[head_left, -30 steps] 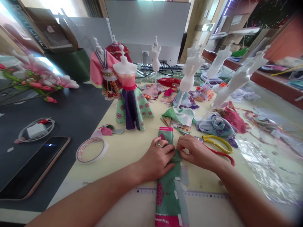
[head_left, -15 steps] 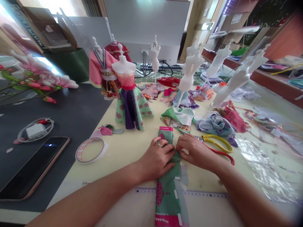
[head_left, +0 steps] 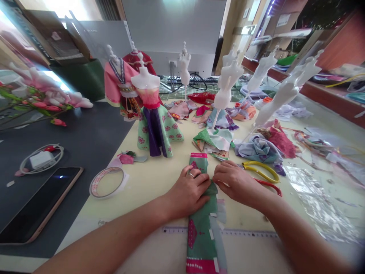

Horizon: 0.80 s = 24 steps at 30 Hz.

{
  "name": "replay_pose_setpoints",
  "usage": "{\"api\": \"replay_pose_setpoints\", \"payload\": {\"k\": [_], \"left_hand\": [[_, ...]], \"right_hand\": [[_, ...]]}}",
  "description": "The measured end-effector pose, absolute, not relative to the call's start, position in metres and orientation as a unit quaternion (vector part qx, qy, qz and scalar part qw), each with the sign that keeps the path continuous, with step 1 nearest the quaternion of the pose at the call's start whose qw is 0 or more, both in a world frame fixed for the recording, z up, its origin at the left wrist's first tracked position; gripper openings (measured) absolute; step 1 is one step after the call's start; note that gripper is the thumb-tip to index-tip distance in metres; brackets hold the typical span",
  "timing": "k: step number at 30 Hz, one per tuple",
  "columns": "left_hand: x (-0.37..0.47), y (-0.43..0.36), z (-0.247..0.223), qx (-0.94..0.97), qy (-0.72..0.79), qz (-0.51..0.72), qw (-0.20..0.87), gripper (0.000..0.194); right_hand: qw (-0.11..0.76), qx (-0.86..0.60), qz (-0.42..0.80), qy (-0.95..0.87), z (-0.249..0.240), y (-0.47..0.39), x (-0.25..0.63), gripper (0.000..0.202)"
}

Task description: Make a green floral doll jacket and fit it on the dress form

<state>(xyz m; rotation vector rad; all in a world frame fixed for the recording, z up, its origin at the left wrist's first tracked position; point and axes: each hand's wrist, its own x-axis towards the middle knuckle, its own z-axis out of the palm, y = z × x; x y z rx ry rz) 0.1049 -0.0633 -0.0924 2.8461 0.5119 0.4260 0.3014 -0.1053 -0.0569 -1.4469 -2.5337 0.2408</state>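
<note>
cloth [head_left: 203, 232] lying on bench [head_left: 148, 182] | tape [head_left: 107, 182] sitting left | scissors [head_left: 261, 172] lying right | mannequin [head_left: 155, 125] standing behind

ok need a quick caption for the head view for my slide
Both hands, left hand and right hand, press a green fabric strip on a table beside scissors, tape roll and dressed mannequin.

Green strip [head_left: 203, 232] matt printed cloth; mannequins [head_left: 228, 85] smooth white plastic.
</note>
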Motion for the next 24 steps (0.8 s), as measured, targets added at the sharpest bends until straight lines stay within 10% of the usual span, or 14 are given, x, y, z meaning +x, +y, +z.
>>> {"api": "replay_pose_setpoints", "payload": {"k": [24], "left_hand": [[0.106, -0.064, -0.088, 0.971, 0.17, 0.14, 0.095, 0.036]], "right_hand": [[0.131, -0.579, 0.12, -0.796, -0.067, -0.103, 0.302, 0.01]]}}
